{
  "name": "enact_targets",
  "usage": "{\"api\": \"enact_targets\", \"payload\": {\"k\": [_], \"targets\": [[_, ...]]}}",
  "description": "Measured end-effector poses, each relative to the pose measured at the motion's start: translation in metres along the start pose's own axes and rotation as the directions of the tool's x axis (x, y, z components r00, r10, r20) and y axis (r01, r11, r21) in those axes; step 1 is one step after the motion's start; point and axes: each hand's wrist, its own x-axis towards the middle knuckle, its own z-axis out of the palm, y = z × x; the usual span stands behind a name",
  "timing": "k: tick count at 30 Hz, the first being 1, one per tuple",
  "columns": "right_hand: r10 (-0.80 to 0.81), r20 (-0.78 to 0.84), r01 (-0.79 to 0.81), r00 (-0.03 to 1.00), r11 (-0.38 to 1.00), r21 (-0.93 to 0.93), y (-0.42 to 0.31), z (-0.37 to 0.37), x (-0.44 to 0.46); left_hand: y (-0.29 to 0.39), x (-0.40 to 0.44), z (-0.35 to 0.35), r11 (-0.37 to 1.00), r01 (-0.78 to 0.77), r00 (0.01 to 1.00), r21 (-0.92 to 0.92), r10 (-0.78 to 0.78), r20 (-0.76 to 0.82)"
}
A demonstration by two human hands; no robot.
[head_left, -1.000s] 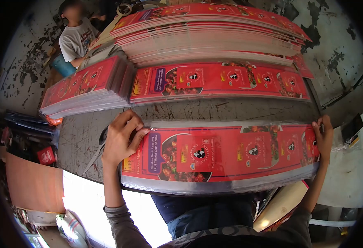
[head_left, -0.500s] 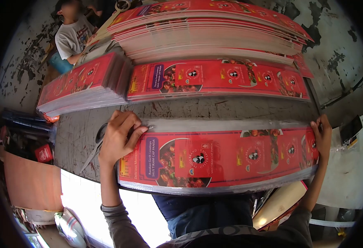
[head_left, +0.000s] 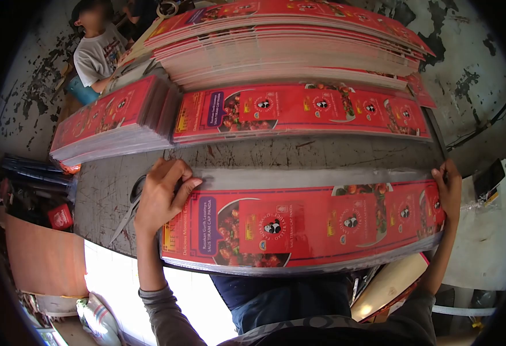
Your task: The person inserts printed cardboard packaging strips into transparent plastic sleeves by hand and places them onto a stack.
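Observation:
A long red printed banner strip (head_left: 316, 222) in clear plastic, with food pictures and panda logos, lies across the table's near edge. My left hand (head_left: 163, 193) is closed at its far left corner, thumb and fingers pinching the clear plastic border. At the far right corner, my right hand (head_left: 449, 187) has its fingers closed on the plastic edge. Clear film shows as a band along the strip's far side. Scissors (head_left: 127, 218) lie on the table just left of my left hand, which partly hides them.
Beyond the strip, a stack of similar red strips (head_left: 299, 109) lies crosswise. A shorter-looking stack (head_left: 106, 121) stands at the left, and a tall pile (head_left: 287, 55) rises at the back. Tape rolls (head_left: 167, 8) rest near the pile. Another person (head_left: 98, 55) is at the far left.
The view has shifted slightly. Both hands stay at the strip's two far corners, and the left fingers have moved only a little on the film.

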Motion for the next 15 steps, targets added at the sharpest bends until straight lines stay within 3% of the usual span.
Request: {"api": "enact_targets", "payload": {"k": [5, 15], "targets": [[0.115, 0.076, -0.112, 0.991, 0.993, -0.035, -0.0042, -0.0029, -0.0007, 0.0004, -0.0002, 0.0007, 0.999, 0.004, 1.000, 0.035, -0.004, 0.007], [0.046, 0.050, -0.045, 0.998, 0.998, -0.032, -0.0006, 0.0004, 0.0009, 0.0020, -0.0019, 0.0002, 0.995, 0.068, 0.998, 0.071, -0.067, -0.016]]}}
